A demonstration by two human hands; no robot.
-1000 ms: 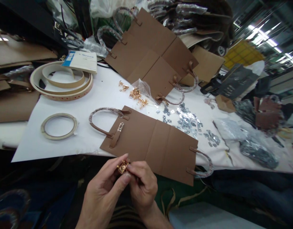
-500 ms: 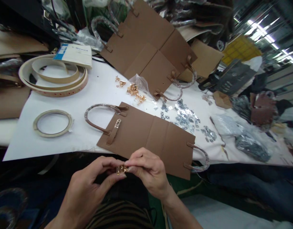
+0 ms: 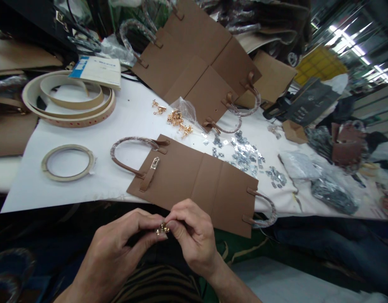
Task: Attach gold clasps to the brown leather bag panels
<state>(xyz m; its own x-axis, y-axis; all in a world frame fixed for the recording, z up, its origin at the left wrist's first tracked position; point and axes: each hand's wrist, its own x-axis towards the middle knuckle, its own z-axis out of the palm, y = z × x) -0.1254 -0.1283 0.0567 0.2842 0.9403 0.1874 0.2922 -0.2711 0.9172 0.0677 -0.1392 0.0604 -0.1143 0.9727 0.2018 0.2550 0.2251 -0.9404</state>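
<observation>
A small gold-coloured metal fitting [image 3: 162, 229] sits between the fingertips of both hands, in front of the table edge. My left hand [image 3: 124, 244] pinches it from the left, thumb below and fingers above. From the right, my right hand [image 3: 194, 235] closes thumb and forefinger on it; its exact shape is partly covered. Just beyond the hands lies a flat brown bag panel [image 3: 194, 176] with a wrapped handle at each end. On its left part is a strap [image 3: 149, 179] with a metal plate [image 3: 155, 163].
Gold fittings [image 3: 175, 118] lie in a small heap behind the panel, with silver metal plates [image 3: 244, 153] scattered to their right. Another brown bag panel [image 3: 194, 59] rests farther back. At left are a tape roll [image 3: 67, 179], coiled strips [image 3: 70, 122] and a booklet [image 3: 101, 71].
The fitting has turned a little between my fingers. My right hand has shifted slightly down and left, with its fingers more curled. The things on the table lie as before.
</observation>
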